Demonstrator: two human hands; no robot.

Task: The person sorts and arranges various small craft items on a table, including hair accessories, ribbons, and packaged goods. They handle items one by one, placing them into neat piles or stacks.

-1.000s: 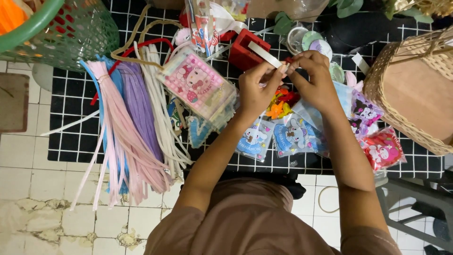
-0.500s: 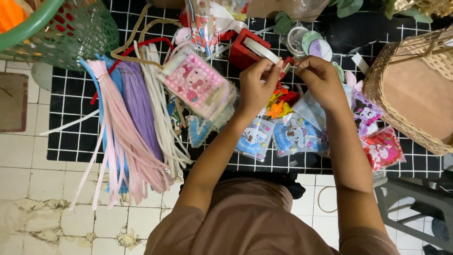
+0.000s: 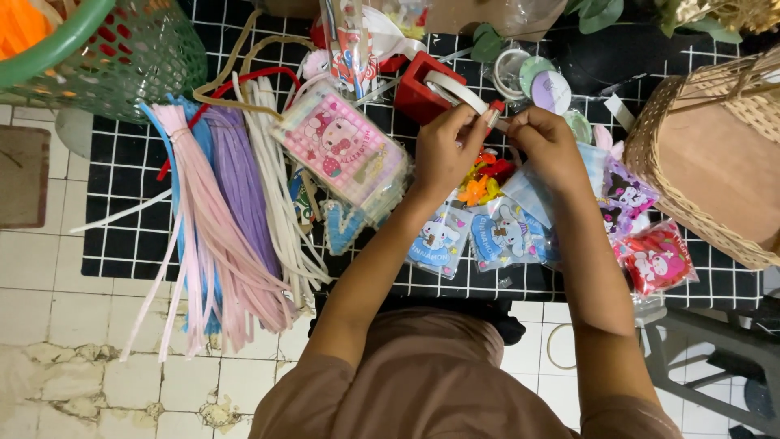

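My left hand [image 3: 445, 150] and my right hand [image 3: 548, 142] meet above a black grid-patterned mat [image 3: 130, 175]. Both pinch a strip of clear tape drawn from the roll on a red tape dispenser [image 3: 426, 89], with a small red piece [image 3: 496, 110] at the fingertips between them. Under the hands lie small colourful clips [image 3: 479, 179] and blue cartoon-printed packets [image 3: 508, 236].
A bundle of pink, purple, blue and white fuzzy stems [image 3: 219, 219] lies at the left beside a pink cartoon box [image 3: 341, 150]. A green mesh basket [image 3: 106, 49] sits top left, a woven basket [image 3: 715, 154] at right. A red packet [image 3: 658, 256] and tape rolls [image 3: 532, 77] are nearby.
Both hands have shifted slightly up toward the dispenser and drawn closer together on the tape. Nothing else on the mat has moved.
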